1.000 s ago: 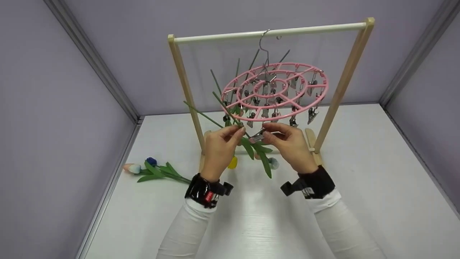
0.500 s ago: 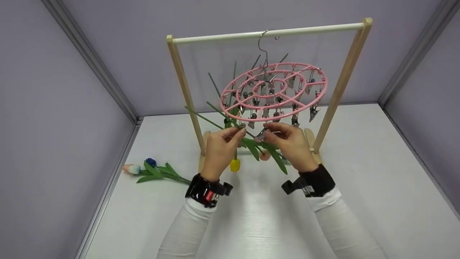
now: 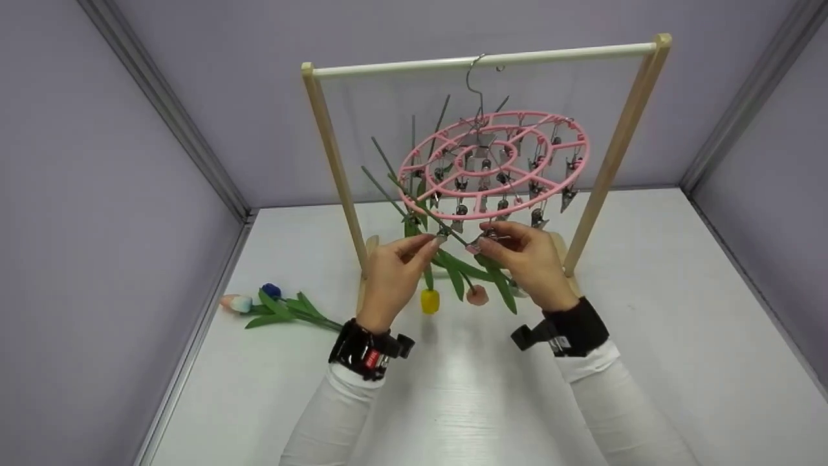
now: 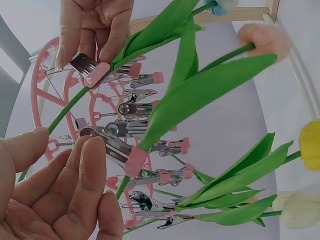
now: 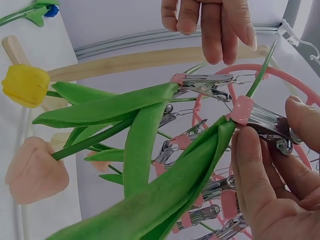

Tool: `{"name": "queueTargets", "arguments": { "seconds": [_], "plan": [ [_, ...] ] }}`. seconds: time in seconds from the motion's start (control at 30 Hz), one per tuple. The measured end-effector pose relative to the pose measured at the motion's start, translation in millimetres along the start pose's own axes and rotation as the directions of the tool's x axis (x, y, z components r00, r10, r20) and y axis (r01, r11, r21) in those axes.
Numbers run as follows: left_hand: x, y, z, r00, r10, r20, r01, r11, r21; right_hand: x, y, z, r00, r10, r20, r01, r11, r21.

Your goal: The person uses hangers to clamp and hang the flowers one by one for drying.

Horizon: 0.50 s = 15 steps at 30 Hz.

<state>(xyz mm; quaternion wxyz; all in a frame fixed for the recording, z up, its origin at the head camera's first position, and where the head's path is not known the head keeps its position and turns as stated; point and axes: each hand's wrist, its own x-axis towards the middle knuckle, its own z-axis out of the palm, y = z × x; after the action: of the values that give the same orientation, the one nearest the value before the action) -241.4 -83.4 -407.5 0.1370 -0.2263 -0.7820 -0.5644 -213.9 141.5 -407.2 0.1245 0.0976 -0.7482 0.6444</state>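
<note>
In the head view, a round pink clip hanger (image 3: 480,215) hangs with metal clips round it. My right hand (image 3: 533,268) pinches a pink-tipped clip (image 5: 267,121) between thumb and fingers; its tips bite on a green tulip stem (image 4: 67,107). The pale blue bloom (image 4: 220,6) of this tulip points downward. My left hand (image 3: 391,275) has its thumb apart from its fingers, fingertips close by another clip (image 4: 112,150). That clip bears a pink tulip (image 5: 37,170) upside down. Behind it, a yellow tulip (image 3: 430,301) and a white tulip (image 4: 297,210) also hang.
The hanger's hook (image 3: 471,77) sits on a white rod (image 3: 401,66) between wooden posts (image 3: 330,149). More tulips (image 3: 281,310) lie on the white table (image 3: 686,336) at the left. Grey-lilac walls stand behind and at both sides.
The hanger has turned slightly and the hanging flowers have shifted right. My left fingers have come away from the stem, a little lower; my right hand has moved slightly right with the clip.
</note>
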Motion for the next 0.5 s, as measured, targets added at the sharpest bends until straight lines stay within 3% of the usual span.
{"name": "queueTargets", "arguments": {
  "seconds": [0.27,0.5],
  "plan": [
    [-2.6,-5.3,-5.9,0.999,-0.044,0.003,0.044,0.999,0.001,-1,0,-3.2,1.000,0.014,-0.020,-0.014,1.000,0.005],
    [-5.9,-12.1,-13.3,0.999,-0.043,-0.020,0.043,0.999,0.010,-5,-1,-6.6,0.998,-0.013,-0.067,0.012,1.000,-0.016]
  ]
}}
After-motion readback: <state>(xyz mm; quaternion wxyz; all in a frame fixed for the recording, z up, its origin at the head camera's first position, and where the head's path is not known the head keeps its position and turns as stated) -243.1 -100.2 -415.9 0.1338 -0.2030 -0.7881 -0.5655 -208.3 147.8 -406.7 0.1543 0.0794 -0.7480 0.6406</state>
